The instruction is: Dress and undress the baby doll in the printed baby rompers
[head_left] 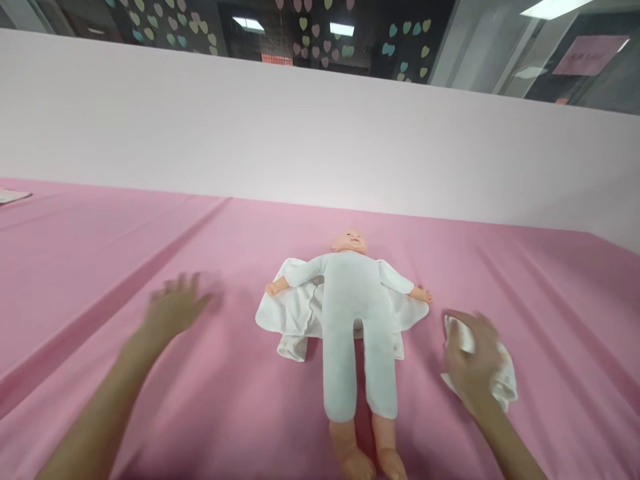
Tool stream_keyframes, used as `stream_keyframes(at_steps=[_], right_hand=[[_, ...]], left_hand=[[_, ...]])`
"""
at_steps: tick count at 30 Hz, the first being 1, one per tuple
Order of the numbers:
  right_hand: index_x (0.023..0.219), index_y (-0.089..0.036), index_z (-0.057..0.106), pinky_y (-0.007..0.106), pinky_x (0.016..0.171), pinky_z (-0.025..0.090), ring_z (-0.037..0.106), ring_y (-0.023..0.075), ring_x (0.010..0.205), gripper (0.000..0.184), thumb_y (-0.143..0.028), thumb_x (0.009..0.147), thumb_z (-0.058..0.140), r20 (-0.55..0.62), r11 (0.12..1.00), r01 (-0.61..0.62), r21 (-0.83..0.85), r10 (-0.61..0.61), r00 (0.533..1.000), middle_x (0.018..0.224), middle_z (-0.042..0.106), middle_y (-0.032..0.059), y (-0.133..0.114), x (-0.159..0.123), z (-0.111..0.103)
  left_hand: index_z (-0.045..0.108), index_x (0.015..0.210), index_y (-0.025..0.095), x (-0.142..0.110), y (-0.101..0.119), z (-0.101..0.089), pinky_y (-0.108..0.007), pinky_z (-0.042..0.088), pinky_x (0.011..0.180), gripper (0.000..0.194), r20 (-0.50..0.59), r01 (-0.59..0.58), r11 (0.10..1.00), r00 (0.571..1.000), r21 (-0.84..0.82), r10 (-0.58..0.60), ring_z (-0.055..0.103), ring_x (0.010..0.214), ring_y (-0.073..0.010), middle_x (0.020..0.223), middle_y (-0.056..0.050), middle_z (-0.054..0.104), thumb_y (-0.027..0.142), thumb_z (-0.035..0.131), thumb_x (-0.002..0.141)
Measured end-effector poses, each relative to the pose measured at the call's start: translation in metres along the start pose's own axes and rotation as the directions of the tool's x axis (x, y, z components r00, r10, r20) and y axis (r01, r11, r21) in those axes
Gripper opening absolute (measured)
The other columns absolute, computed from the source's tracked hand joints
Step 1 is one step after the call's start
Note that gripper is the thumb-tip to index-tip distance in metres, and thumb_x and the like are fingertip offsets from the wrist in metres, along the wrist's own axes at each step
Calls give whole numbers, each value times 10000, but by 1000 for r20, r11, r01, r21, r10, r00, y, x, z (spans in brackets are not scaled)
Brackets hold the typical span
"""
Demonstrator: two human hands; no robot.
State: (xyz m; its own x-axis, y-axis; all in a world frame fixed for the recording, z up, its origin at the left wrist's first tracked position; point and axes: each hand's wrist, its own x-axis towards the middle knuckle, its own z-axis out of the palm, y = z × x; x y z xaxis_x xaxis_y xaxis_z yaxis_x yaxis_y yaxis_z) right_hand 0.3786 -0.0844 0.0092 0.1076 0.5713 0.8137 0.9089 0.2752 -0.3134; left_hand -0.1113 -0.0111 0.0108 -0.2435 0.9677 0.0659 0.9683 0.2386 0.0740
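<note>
A baby doll (pixel 357 300) with a white cloth body lies on its back, head away from me and feet toward me. Its arms are spread over an opened white garment (pixel 295 310) that lies beneath its back. To the left of the doll, my left hand (pixel 175 307) is open above the pink cloth, its spread fingers slightly blurred. Over at the right, my right hand (pixel 473 353) is over a small crumpled white cloth item (pixel 507 380). Its thumb and fingers are apart, with white fabric visible between them; motion blurs the fingertips, and whether they touch the fabric is unclear.
A pink sheet (pixel 225 413) with several creases covers the table. Behind it stands a low white wall (pixel 300 140), with dark glass and heart-shaped stickers above. At the far left edge lies a flat pale item (pixel 13 196), partly out of view.
</note>
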Motion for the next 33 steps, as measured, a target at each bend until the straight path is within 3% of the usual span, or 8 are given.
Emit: stream_keyframes(at_steps=[2,5,8,11,14,20,27,33], right_hand=[[959,-226,609,382,936,383,578,209,885,225,-200,860,409,186,980,165,116,-184,965,875,651,53,-50,35,56],[1021,-179,589,362,942,369,546,200,953,294,-89,826,389,549,813,489,315,-576,605,1011,629,76,-105,65,137],[1148,-83,503,471,991,293,444,283,1128,398,-117,752,535,685,700,645,307,-633,361,1226,508,174,-132,77,200],[1156,-66,480,483,942,330,499,289,1029,434,-124,737,578,769,697,667,263,-569,291,1148,533,180,-138,77,236],[1058,-87,515,390,820,417,519,274,959,367,-220,739,639,748,804,526,278,-525,406,1053,557,159,-134,77,248],[924,-181,451,292,675,434,542,181,783,352,-314,683,672,578,869,-222,443,-87,811,876,567,29,-116,88,240],[928,-203,445,265,660,433,528,139,696,371,-392,672,637,402,664,-400,632,161,901,773,543,-35,-115,91,216],[963,-177,455,285,718,450,566,165,762,265,-398,821,491,264,805,-224,549,88,961,846,592,33,-118,85,218]], left_hand=[[253,1389,75,23,53,-2,-436,284,1028,580,112,-205,975,971,-87,214,332,1289,-309,1436,-167,312,404,251,911],[311,1385,135,50,122,-4,-389,379,959,504,98,-314,939,939,-138,328,452,1207,-270,1380,-123,422,231,255,893],[403,1338,139,69,159,-1,-365,422,909,502,4,-383,901,920,-205,392,525,1131,-252,1281,-128,527,144,284,850],[501,1258,150,80,164,1,-345,438,898,470,-26,-409,858,906,-311,422,551,1101,-231,1207,-109,591,131,311,828],[598,1127,178,85,158,-7,-328,477,837,389,-139,-390,756,916,-526,376,621,971,-213,1048,-79,674,193,350,828],[599,1018,133,95,158,-23,-291,519,727,354,-382,-351,292,923,-890,-54,654,779,-166,885,-80,681,341,400,810],[399,1308,118,90,182,37,-482,316,996,581,74,-253,914,954,-317,290,382,1252,-324,1342,-186,445,396,478,804],[407,1308,139,93,167,36,-361,399,906,573,282,-334,925,883,-183,375,525,1105,-268,1212,-165,555,175,499,744]])
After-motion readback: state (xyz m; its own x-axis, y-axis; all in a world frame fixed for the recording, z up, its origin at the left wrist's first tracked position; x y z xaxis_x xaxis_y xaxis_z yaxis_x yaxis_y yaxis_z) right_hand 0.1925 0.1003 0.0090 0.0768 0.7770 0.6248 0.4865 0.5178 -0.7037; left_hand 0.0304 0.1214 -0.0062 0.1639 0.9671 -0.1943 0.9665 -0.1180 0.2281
